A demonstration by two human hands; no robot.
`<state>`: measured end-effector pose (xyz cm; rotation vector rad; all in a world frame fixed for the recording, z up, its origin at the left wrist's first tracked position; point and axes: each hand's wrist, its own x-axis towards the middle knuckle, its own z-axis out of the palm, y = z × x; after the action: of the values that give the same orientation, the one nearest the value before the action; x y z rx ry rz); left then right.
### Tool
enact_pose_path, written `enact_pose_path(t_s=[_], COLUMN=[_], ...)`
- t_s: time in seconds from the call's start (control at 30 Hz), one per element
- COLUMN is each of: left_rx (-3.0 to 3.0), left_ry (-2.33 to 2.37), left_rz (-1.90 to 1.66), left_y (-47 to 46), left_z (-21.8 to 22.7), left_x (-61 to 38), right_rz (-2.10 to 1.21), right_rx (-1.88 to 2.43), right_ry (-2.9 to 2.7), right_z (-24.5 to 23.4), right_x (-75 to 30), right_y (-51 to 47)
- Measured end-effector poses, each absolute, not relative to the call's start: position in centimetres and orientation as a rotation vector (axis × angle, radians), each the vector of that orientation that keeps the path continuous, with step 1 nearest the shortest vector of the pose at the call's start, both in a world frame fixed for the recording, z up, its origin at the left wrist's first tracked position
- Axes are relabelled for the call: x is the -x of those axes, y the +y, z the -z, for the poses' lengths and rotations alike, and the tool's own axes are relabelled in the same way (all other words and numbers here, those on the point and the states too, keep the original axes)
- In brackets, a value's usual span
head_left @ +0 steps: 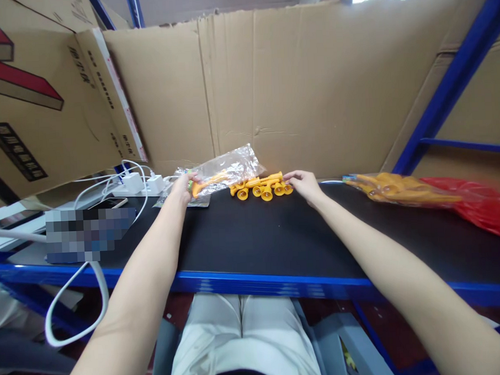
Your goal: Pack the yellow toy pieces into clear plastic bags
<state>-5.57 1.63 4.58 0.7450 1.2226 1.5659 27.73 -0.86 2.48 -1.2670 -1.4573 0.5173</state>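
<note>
In the head view, the left hand (182, 189) has its fingers clamped on one end of a clear bag (241, 163). A yellow piece (197, 188) shows at that end — it looks like it is inside. The yellow horns (267, 193) lie in a pile on the black table (252, 237). The right hand (308, 186) is at the pile's right end — I can't tell if its fingers pinch a horn. This looks like the picking step; next calls for a neat grip on one horn.
</note>
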Motion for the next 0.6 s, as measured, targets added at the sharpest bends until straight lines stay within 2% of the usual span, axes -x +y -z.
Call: enact_pose_path(t_s=[0.3, 0.6], left_rx=[-0.536, -0.356], left_ry=[1.24, 1.182], left_rz=[-1.663, -1.734], left_y=[2.1, 2.0], left_z=[-3.8, -3.6], left_x=[6.1, 6.6], right_rz=[0.021, 0.249], right_rx=[1.219, 1.302], right_ry=[-1.976, -2.206], right_z=[-2.6, -4.6], right_x=[-24.8, -16.9], right_y=[0.3, 3.1])
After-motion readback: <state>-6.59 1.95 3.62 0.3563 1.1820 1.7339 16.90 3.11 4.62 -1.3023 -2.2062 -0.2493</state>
